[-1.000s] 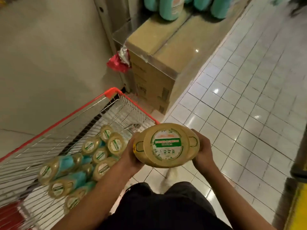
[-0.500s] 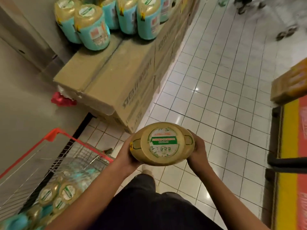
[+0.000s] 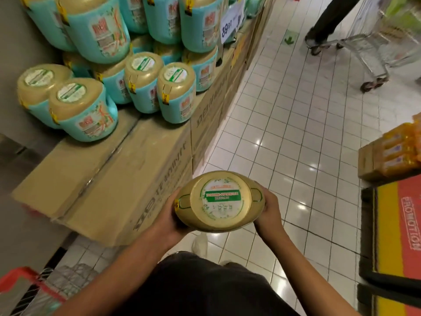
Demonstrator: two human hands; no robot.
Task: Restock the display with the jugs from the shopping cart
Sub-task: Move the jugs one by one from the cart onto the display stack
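Head view: jug held in mid-air at waist height, lid label up, above the tiled floor, just right of the display's near corner. Left hand wraps the jug's left side, right hand wraps the right side, fingers of both curled round the body. The display is a row of cardboard boxes with teal-labelled stocked jugs stacked on top; the near box top is bare. Price sign among the far jugs. Shopping cart at bottom left, only its red corner visible. At right: promotion mat, carton of yellow packs. Far right: another person's leg behind a second cart.
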